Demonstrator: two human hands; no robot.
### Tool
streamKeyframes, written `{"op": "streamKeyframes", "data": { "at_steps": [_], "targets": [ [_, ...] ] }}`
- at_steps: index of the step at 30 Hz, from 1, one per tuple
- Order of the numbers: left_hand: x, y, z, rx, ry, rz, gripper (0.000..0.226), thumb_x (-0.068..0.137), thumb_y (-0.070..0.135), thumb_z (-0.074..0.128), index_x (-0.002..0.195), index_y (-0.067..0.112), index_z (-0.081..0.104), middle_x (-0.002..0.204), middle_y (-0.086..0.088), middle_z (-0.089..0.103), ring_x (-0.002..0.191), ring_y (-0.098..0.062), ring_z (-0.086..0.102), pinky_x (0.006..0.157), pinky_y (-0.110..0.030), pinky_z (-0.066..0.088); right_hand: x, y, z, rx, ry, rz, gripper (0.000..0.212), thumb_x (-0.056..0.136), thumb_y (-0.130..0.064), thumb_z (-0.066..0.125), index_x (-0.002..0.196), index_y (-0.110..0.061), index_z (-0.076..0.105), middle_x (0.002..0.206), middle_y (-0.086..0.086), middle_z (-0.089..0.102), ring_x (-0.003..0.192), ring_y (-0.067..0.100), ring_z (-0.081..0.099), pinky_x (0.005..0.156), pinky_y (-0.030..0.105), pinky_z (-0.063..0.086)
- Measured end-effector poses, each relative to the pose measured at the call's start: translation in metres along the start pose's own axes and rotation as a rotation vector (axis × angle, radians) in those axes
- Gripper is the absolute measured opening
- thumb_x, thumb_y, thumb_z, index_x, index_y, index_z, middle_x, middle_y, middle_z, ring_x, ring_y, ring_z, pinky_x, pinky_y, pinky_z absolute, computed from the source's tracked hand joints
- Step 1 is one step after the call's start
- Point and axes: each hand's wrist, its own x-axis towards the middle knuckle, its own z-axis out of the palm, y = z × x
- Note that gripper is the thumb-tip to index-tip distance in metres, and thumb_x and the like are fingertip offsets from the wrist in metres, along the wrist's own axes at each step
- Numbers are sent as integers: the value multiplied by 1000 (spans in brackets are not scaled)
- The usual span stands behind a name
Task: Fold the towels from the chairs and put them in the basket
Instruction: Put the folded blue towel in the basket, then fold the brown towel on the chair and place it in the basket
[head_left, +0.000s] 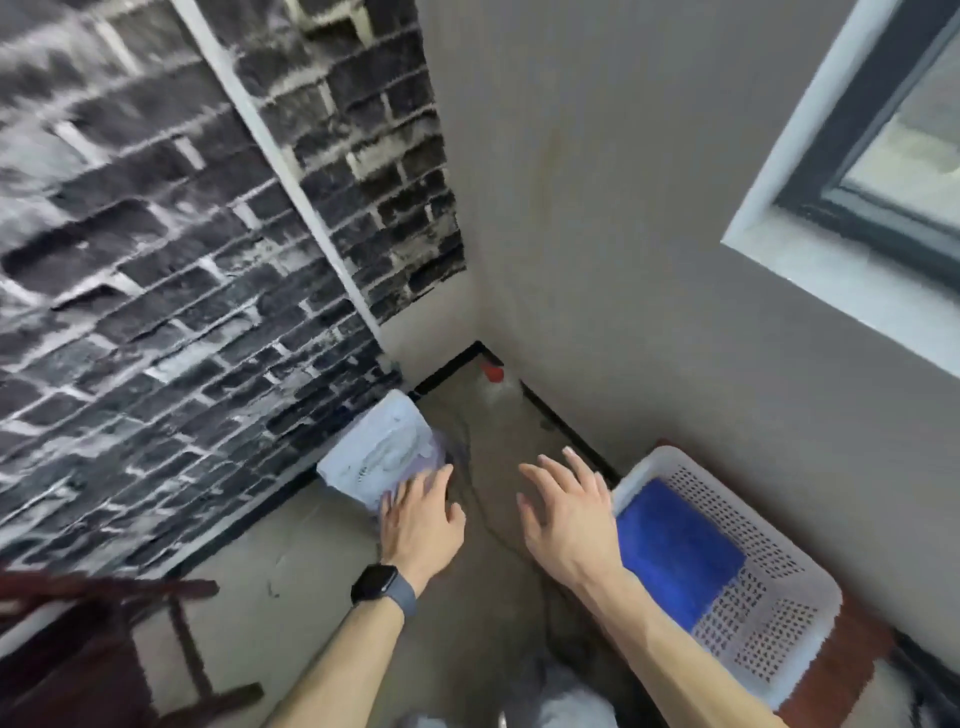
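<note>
Your left hand and right hand are both empty, fingers spread and relaxed above the floor. A folded blue towel lies flat in the white basket, just right of your right hand, so this placement reads as complete. Next, turn to the dark chair at near left; no towel shows there.
</note>
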Motion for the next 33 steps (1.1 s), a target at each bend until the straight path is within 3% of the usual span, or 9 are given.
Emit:
{"op": "streamKeyframes", "data": {
  "at_steps": [3, 7, 14, 21, 26, 33],
  "targets": [
    [-36, -72, -26, -102, 103, -211, 51, 92, 43, 44, 142, 34, 41, 138, 2, 55, 127, -25, 49, 106, -40, 37, 17, -70, 3, -3, 2, -257, 38, 88, -40, 50, 118, -29, 69, 125, -5, 69, 136, 31, 50, 102, 50, 46],
    [-104, -178, -50, -205, 223, -437, 53, 93, 45, 43, 146, 35, 39, 137, 0, 58, 126, -24, 52, 106, -40, 39, 13, -180, 23, 21, -76, -500, 36, 86, -38, 54, 115, -27, 72, 118, -5, 72, 134, 33, 50, 102, 48, 47],
    [-249, -333, -71, -257, 418, -768, 46, 91, 41, 50, 136, 33, 51, 126, 2, 65, 116, -23, 59, 91, -32, 47, -57, -359, 79, 113, -302, -817, 55, 88, -55, 32, 125, -32, 64, 121, -5, 71, 140, 29, 42, 111, 47, 39],
    [-372, -435, -73, -379, 571, -1012, 49, 93, 44, 49, 141, 34, 46, 134, 2, 61, 122, -22, 56, 98, -38, 48, -139, -491, 123, 110, -459, -1084, 36, 97, -40, 52, 131, -33, 61, 127, -6, 68, 141, 26, 38, 112, 43, 38],
    [-432, -494, -79, -422, 672, -1164, 49, 92, 41, 52, 140, 31, 50, 132, -1, 63, 122, -23, 58, 98, -36, 48, -179, -578, 166, 85, -600, -1273, 39, 98, -47, 47, 135, -37, 56, 138, -11, 61, 146, 22, 30, 115, 48, 35],
    [-489, -584, -94, -458, 782, -1386, 48, 96, 40, 49, 143, 31, 46, 130, -2, 61, 118, -23, 56, 95, -36, 45, -214, -704, 226, 153, -691, -1491, 33, 97, -42, 53, 128, -38, 61, 130, -11, 65, 144, 22, 35, 118, 38, 28]
  ]
}}
